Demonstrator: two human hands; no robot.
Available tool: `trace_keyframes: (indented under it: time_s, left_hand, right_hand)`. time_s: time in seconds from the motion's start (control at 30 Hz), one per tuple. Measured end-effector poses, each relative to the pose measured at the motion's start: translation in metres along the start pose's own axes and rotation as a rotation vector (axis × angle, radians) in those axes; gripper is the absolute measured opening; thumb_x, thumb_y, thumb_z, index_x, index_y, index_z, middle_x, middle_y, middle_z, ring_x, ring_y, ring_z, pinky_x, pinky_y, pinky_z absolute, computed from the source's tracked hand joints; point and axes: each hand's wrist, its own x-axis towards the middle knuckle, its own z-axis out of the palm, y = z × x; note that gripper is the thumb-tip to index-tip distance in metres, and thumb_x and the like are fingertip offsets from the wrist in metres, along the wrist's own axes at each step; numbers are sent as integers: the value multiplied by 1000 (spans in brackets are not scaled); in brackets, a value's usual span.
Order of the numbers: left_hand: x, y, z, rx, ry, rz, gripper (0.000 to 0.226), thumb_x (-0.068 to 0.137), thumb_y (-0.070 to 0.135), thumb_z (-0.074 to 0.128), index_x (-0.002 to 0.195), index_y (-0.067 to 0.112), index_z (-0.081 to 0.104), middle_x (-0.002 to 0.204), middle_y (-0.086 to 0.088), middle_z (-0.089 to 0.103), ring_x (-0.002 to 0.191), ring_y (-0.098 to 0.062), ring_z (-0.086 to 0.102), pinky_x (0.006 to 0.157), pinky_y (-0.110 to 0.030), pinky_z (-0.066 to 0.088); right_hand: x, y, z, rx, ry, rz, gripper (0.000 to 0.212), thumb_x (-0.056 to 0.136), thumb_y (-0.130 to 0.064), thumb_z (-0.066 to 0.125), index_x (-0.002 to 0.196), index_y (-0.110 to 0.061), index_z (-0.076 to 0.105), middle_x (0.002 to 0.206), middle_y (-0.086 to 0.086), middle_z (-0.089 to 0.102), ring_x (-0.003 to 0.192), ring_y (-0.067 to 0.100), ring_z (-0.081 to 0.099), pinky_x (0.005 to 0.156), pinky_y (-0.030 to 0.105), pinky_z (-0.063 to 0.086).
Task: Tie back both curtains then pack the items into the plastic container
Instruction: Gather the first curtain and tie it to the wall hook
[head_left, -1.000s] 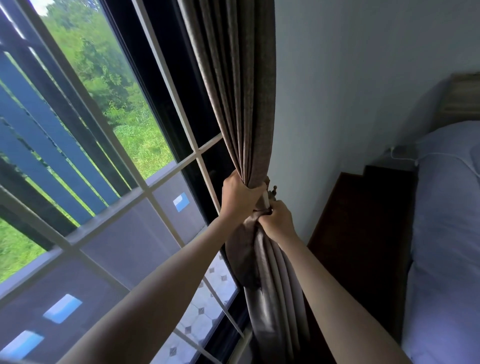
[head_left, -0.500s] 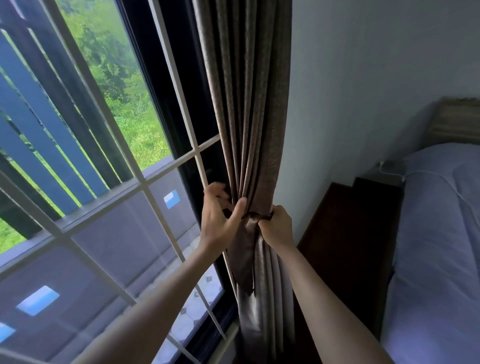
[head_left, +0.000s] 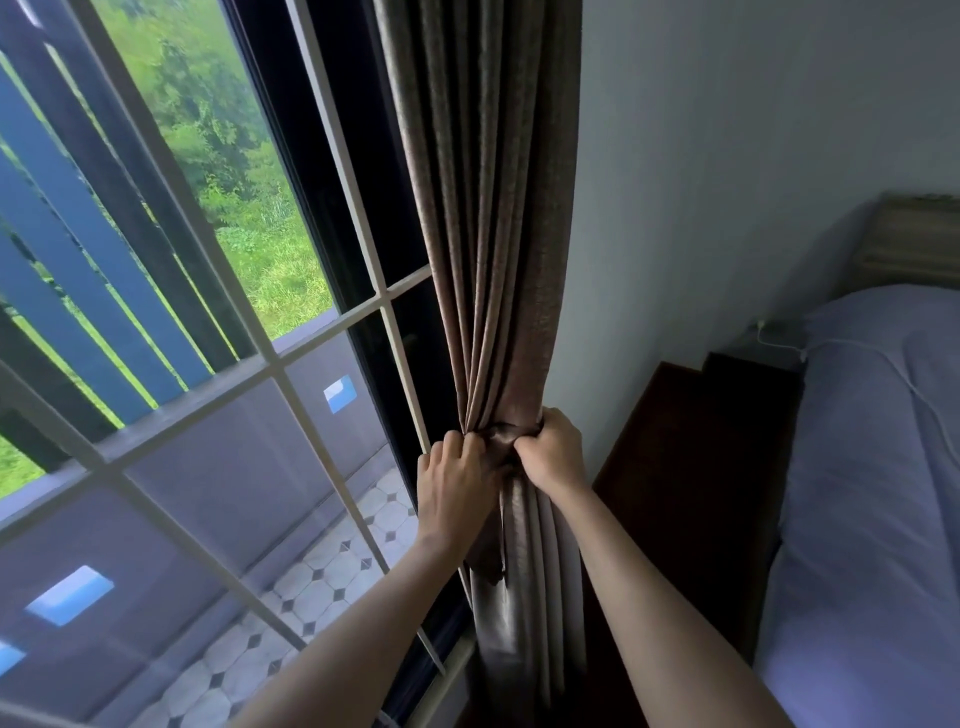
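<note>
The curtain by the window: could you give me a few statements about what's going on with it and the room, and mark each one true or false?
1. Both hands are on the curtain at its gathered waist. True: the left hand and right hand both grip there.
2. The curtain is spread wide across the window. False: it is bunched into a narrow column beside the wall.
3. A bed with a pale blue cover lies to the right. True.
4. A plastic container stands beside the bed. False: none is in view; a dark wooden cabinet stands there.
5. The left hand hangs free. False: its fingers clutch the fabric.
</note>
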Motion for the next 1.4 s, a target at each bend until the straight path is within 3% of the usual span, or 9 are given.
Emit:
trace_keyframes:
  time_s: [0.1, 0.27, 0.33, 0.47, 0.63, 0.83, 1.03, 1.2, 1.4]
  left_hand:
    - [-1, -2, -9, -108, 61, -4, 8, 84, 15, 62, 85, 14, 54, 79, 0, 60, 72, -22, 57, 71, -33, 42]
    - [4, -8, -35, -190, 221, 23, 22, 77, -9, 66, 78, 8, 53, 74, -4, 57, 64, -21, 50, 67, -30, 39]
    - [4, -7, -40, -252, 147, -11, 17, 78, -6, 64, 80, 10, 58, 81, -5, 57, 72, -24, 52, 67, -34, 44]
    - [9, 15, -42, -693, 125, -444, 24, 87, 24, 57, 70, 28, 41, 74, 2, 50, 68, -21, 45, 60, -36, 38]
    - [-1, 26, -25, -235, 227, -178, 12, 87, 3, 57, 89, 8, 68, 86, -8, 49, 75, -27, 49, 53, -38, 46]
    - [-11, 41, -9, -454, 237, -225, 21, 96, 11, 50, 115, 8, 59, 121, -4, 53, 111, -16, 49, 83, -29, 51]
    - [11, 21, -4, -528, 21, -148, 44, 95, 32, 56, 136, 21, 49, 134, 9, 54, 108, -16, 53, 95, -31, 46]
    - [35, 10, -13, -543, -139, -33, 29, 87, 33, 67, 112, 17, 65, 87, 13, 63, 82, -10, 61, 66, -8, 38]
    - [48, 11, -17, -589, -280, 17, 24, 79, 39, 75, 96, 25, 65, 76, 20, 57, 75, 3, 54, 61, -9, 36]
  right_hand:
    - [2, 4, -1, -2, -21, 0, 15, 80, -10, 64, 95, -5, 66, 95, 8, 64, 76, 19, 55, 58, 19, 38]
    - [3, 5, 4, 77, -64, -5, 15, 79, -27, 71, 84, -14, 64, 89, 3, 65, 81, 21, 64, 62, 23, 48]
    - [2, 4, 4, 91, -66, -37, 15, 79, -28, 73, 80, -21, 60, 92, 4, 63, 81, 20, 62, 63, 23, 45]
    - [4, 8, 4, 105, -36, -64, 18, 78, -35, 74, 79, -23, 61, 89, 5, 63, 78, 21, 63, 63, 26, 48]
    - [7, 14, -2, 90, -28, -67, 18, 79, -34, 73, 79, -20, 61, 88, 6, 62, 76, 22, 62, 62, 29, 50]
    - [10, 17, -12, 65, -78, -105, 27, 80, -35, 73, 85, -10, 64, 90, 8, 62, 79, 23, 61, 67, 33, 50]
    - [10, 22, -16, 79, -61, -98, 24, 81, -33, 73, 88, -12, 64, 92, 6, 62, 82, 22, 61, 67, 27, 47]
    - [5, 25, -19, 218, -52, -64, 38, 77, -35, 78, 105, -16, 60, 97, -3, 68, 88, 12, 64, 76, 27, 52]
    - [-2, 37, -23, 407, -65, 99, 44, 67, -31, 85, 100, -19, 60, 98, 0, 71, 91, 14, 69, 81, 31, 56]
